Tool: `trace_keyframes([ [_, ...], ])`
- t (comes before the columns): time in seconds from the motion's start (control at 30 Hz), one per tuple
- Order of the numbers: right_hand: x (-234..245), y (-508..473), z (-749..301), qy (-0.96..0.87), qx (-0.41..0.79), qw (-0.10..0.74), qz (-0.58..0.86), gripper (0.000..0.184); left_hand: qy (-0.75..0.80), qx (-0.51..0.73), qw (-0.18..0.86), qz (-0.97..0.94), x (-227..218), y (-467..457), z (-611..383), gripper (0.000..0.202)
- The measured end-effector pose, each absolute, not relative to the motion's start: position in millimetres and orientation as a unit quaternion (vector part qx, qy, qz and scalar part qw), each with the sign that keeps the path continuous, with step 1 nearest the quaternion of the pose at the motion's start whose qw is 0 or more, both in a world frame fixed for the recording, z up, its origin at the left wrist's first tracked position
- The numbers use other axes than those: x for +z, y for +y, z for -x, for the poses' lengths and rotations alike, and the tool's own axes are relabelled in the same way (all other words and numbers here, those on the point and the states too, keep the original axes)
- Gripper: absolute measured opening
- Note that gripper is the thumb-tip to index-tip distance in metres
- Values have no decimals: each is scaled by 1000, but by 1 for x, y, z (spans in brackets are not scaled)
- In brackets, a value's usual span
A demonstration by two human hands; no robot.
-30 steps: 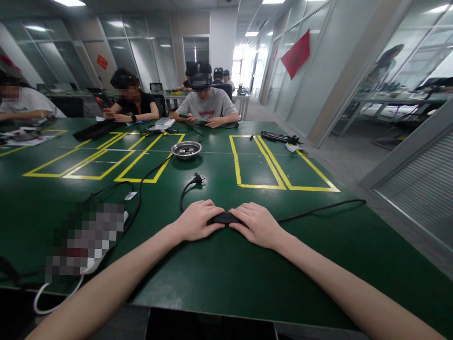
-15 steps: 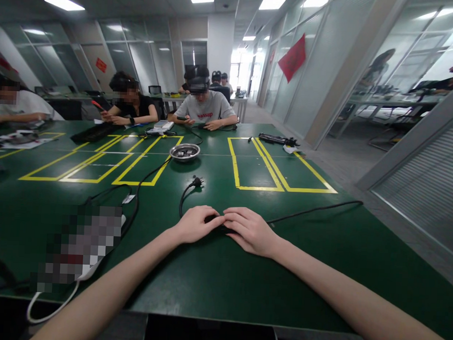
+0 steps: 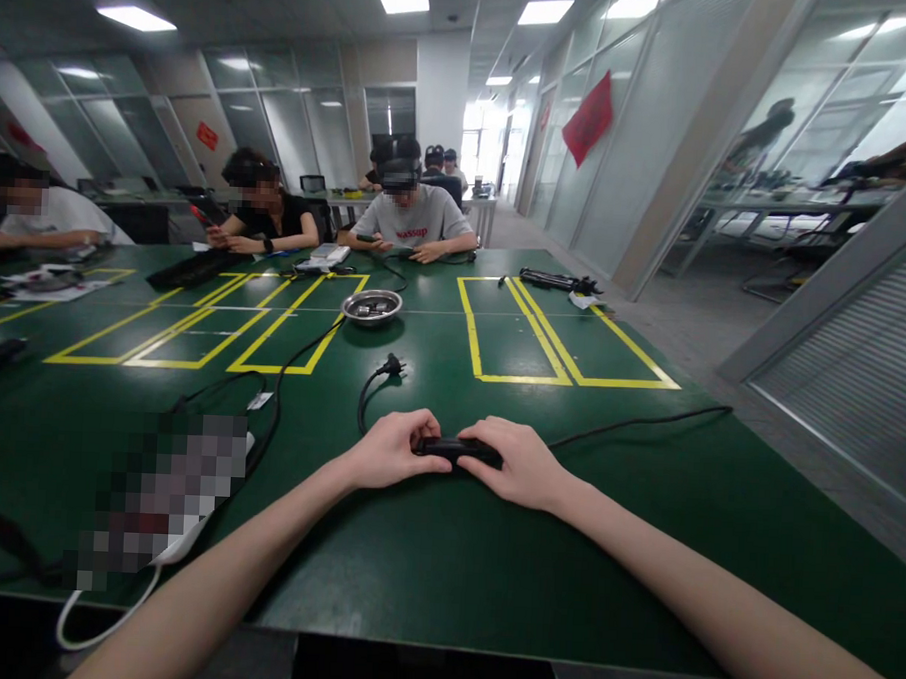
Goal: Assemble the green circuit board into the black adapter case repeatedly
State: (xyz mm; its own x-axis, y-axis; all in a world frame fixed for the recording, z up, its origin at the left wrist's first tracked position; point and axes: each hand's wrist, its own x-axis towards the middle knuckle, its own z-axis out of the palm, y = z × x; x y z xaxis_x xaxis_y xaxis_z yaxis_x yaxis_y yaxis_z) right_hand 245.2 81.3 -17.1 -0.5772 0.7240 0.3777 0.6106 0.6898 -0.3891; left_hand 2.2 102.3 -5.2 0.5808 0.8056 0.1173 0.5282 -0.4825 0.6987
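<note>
A black power adapter (image 3: 450,448), an oblong block, lies crosswise before me at the table's near middle. My left hand (image 3: 390,450) has its fingers and thumb around the left end, and my right hand (image 3: 517,462) grips the right end. Between the hands the adapter's top shows; its ends are covered by my fingers. A short black cord with a mains plug (image 3: 394,365) curves out beyond my left hand. From behind my right hand a thin black cable (image 3: 645,419) runs off to the right.
The green table (image 3: 383,567) bears yellow tape rectangles. A metal bowl (image 3: 371,308) with small metal parts stands ahead. At left lie a blurred-out object and a white power strip (image 3: 189,540). A black folded item (image 3: 559,281) lies at the far right. Several people sit across the table.
My hands have moved apart and their fingers have shifted, so the adapter's middle now shows between them. The view has shifted slightly.
</note>
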Motion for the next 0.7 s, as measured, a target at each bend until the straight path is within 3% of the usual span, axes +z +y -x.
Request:
trace_keyframes([
  [0.1,-19,83,-246,-859,143,277,407,12,396,220,240,-859,-6,102,-3,39],
  [0.23,-21,84,-247,-860,130,301,391,14,375,202,187,-885,-8,103,-4,29],
  [0.47,-22,86,-246,-871,126,296,370,18,354,204,173,-896,-10,105,-2,30],
  [0.63,-19,86,-248,-887,107,289,344,26,358,209,184,-891,-7,103,-2,31],
  [0.7,-17,85,-249,-910,104,249,316,39,361,207,192,-889,-7,103,-2,31],
])
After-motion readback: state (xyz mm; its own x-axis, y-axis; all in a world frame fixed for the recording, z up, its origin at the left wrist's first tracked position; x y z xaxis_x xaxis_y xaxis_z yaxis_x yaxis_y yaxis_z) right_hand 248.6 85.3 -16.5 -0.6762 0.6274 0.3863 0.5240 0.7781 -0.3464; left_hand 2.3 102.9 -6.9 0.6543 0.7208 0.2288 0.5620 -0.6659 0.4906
